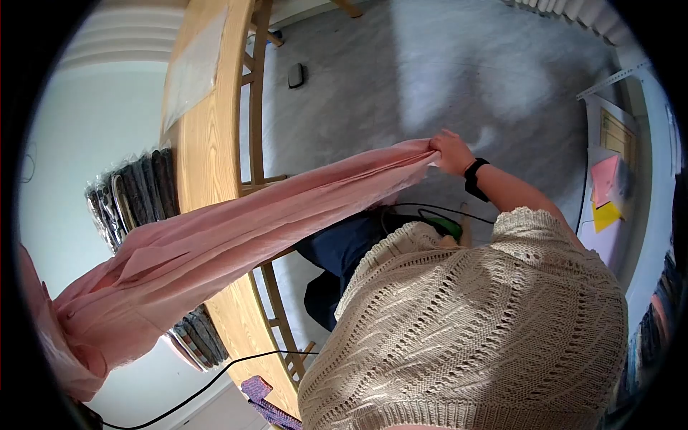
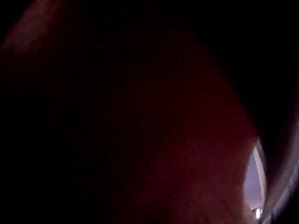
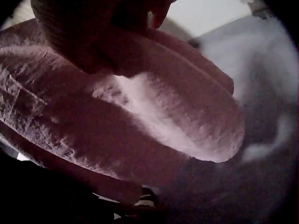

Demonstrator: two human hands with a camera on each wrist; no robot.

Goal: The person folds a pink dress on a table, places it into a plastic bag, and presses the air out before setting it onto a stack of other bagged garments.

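Note:
A long pink garment [image 1: 236, 222] with creases and seams stretches slantwise across the head view, from lower left to upper middle. My right hand [image 1: 453, 153], with a black band at its wrist, grips the gathered end. The right wrist view shows that hand [image 3: 88, 32] over the bunched pink cloth [image 3: 187, 98], which hangs in soft folds. At the far left the garment bunches up and runs into the dark rim of the head view. My left hand is hidden there. Only a dark reddish blur fills most of the left wrist view.
Beneath the garment runs a wooden table [image 1: 208, 154] with a clear plastic sheet [image 1: 197, 68]. Dark folded clothes [image 1: 132, 190] in plastic stand beside it. A black cable [image 1: 236, 362] trails at lower left. Papers [image 1: 605, 179] lie at the right; a small dark object [image 1: 296, 76] lies on the floor.

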